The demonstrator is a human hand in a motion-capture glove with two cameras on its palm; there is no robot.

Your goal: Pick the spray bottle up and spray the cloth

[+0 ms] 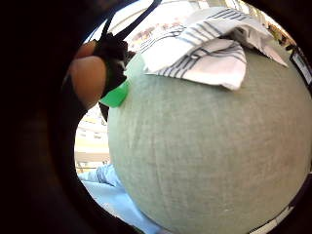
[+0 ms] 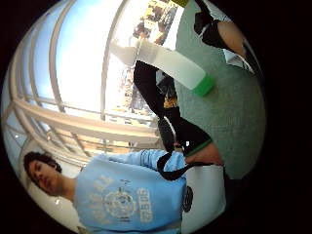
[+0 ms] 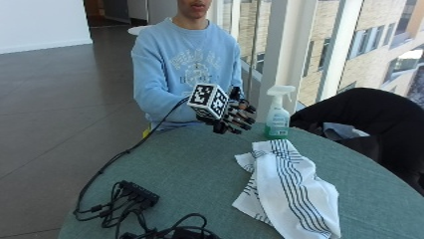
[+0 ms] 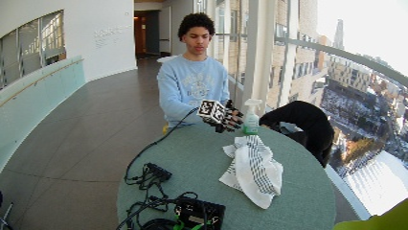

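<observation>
Your round green table (image 3: 199,174) carries the striped cloth (image 3: 285,191), crumpled near the middle, and the spray bottle (image 3: 277,117), upright near the far edge on your side. Your gloved right hand (image 3: 228,115) hovers above the table just beside the bottle, not touching it, fingers spread and holding nothing. The bottle lies to that hand's side, toward the window, its long axis vertical, trigger head on top, so I judge the reach to be short and sideways. The thumb side palm view shows the bottle (image 2: 163,61) close by with its green base; the little finger side palm view misses it and shows the cloth (image 1: 204,48) on the table instead.
</observation>
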